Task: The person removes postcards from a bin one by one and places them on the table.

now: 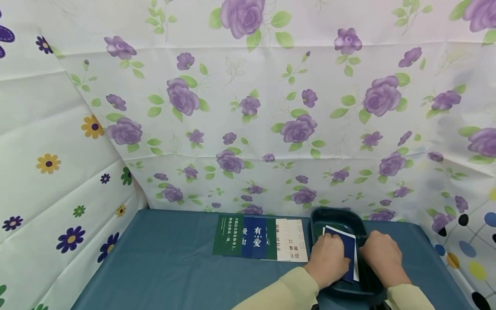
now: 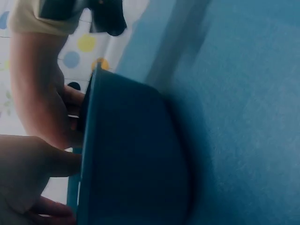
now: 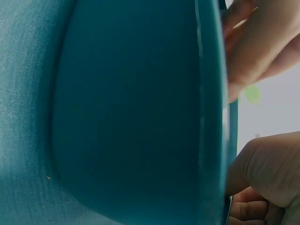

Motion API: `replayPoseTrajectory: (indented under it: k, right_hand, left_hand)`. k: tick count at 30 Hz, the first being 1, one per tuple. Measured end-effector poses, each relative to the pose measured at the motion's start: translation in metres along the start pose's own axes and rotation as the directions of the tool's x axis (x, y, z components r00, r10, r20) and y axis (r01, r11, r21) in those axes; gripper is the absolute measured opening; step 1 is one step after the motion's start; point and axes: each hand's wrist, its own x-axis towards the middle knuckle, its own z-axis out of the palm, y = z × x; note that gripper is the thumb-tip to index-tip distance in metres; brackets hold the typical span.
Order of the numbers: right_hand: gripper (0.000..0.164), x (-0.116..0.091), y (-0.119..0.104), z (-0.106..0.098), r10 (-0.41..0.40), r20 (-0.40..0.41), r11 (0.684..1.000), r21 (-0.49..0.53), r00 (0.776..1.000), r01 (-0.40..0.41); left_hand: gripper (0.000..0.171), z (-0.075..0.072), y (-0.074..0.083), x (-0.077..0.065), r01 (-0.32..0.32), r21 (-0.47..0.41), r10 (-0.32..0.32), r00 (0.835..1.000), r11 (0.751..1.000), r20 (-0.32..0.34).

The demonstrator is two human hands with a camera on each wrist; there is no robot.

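A dark green tray stands at the right of the table. Inside it lies a dark blue card, with white card edges showing beneath. My left hand reaches into the tray and grips the blue card, its fingertips partly hidden. Over the tray's right rim comes my right hand, fingers bent inward beside the cards; what its fingertips touch is hidden. In the right wrist view, the right hand shows curled fingers behind the tray wall. The left wrist view shows the tray wall below both hands.
Left of the tray, a row of overlapping printed cards in green, blue and cream lies on the blue-green tablecloth. A flowered sheet hangs behind the table. Patterned sheets also stand at the left and right sides.
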Motion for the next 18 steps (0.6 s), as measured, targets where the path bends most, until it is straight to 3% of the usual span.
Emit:
replayPoseTrajectory:
  k: [6, 12, 18]
  right_hand:
    - [0.036, -0.002, 0.0, 0.0, -0.005, 0.003, 1.0, 0.002, 1.0, 0.005]
    - [0.031, -0.002, 0.001, -0.001, -0.016, -0.009, 1.0, 0.021, 1.0, 0.016]
    - [0.031, -0.003, 0.003, 0.001, -0.023, -0.028, 0.999, 0.027, 0.999, 0.024]
  left_hand:
    - [0.047, 0.01, 0.006, 0.007, 0.05, 0.101, -0.057, 0.997, 0.994, 0.06]
    - [0.063, 0.017, 0.012, 0.012, 0.116, 0.152, -0.138, 0.98, 0.982, 0.144]
    - [0.073, 0.031, 0.015, 0.013, 0.127, 0.277, -0.165, 0.979, 0.952, 0.117]
